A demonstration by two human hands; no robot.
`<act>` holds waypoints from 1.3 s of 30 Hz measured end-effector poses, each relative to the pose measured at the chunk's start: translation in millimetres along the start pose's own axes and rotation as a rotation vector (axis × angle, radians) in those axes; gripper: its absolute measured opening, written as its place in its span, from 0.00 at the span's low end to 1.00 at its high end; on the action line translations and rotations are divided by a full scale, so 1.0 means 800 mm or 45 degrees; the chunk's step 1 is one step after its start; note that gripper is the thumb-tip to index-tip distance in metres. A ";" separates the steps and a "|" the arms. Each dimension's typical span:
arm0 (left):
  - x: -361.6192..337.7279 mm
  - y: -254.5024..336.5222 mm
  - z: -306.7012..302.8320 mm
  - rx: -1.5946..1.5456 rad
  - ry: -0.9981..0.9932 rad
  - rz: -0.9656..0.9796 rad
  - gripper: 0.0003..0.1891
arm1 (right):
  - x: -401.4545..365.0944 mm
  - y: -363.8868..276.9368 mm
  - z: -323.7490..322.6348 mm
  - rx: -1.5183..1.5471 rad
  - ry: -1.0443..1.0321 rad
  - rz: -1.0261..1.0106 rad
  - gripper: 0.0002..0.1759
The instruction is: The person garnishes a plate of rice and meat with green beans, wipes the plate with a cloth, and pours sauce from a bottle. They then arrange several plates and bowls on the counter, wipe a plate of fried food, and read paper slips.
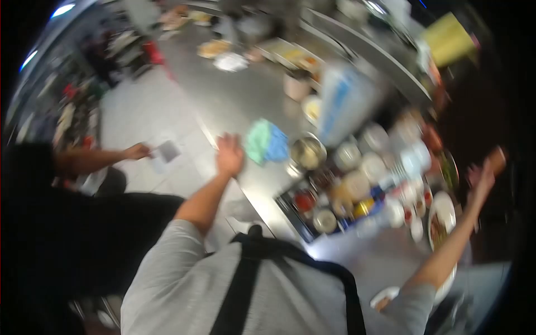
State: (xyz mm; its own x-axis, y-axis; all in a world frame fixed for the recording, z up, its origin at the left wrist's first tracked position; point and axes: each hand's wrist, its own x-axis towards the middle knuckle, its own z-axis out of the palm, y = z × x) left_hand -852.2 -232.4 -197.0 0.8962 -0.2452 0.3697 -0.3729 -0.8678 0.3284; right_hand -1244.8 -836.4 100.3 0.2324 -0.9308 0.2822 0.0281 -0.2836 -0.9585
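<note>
My left hand [228,156] lies with its fingers spread on the edge of the steel counter [201,92]. Just to its right is a crumpled green and blue cloth [268,141], apart from the fingers. Stretched far out to the right, my right hand [480,185] is closed round a small brown, cylindrical object [497,160]; blur hides its exact kind. Below that hand stands a white oval plate [443,209] with food on it. A metal pot [307,153] sits beyond the cloth.
A dark tray [296,218] holds several jars and tubs. Behind it stands a white and blue bag-like shape [343,103], blurred. At left, another person's hand [138,151] holds a grey square sheet [167,151]. A yellow object [448,39] is at upper right.
</note>
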 end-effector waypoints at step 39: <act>0.003 0.007 -0.013 -0.014 -0.013 0.046 0.23 | -0.182 0.089 -0.017 -2.739 -0.671 0.071 0.13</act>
State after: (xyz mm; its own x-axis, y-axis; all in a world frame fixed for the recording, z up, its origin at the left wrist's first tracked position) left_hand -854.5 -233.6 -184.8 0.8847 -0.2806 0.3722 -0.4073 -0.8537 0.3246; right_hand -1289.6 -724.0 -8.5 0.3692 -0.9211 -0.1233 -0.6968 -0.3622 0.6192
